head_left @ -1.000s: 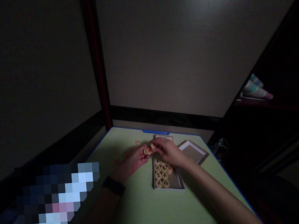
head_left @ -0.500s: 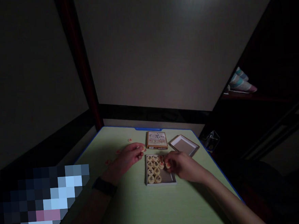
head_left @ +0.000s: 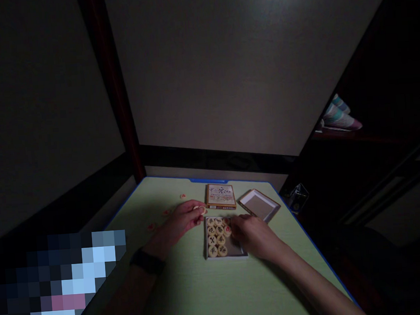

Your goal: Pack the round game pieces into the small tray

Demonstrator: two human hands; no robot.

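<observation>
My left hand (head_left: 185, 218) pinches a pale round Chinese chess piece (head_left: 199, 209) between thumb and fingers, just above the table and left of the shallow box. My right hand (head_left: 253, 233) reaches over the right side of that open box (head_left: 234, 247), fingers drawn together and pointing down; its fingertips and whatever they grip are hidden. Two columns of black-marked chess pieces (head_left: 212, 240) fill the box's left part. Beside them, near my right fingertips, lies a red-marked chess piece (head_left: 227, 229), with another partly covered behind it.
A closed, printed game box (head_left: 221, 196) stands behind the open one. To its right lies an upturned lid (head_left: 259, 205). Loose red-marked pieces (head_left: 166, 213) are scattered left on the green table (head_left: 190, 288). A wall panel (head_left: 208, 81) rises behind the table.
My right hand has shifted slightly left over the box, covering the red-marked piece that showed under its fingers. The piece in my left hand has turned and shows more of its face.
</observation>
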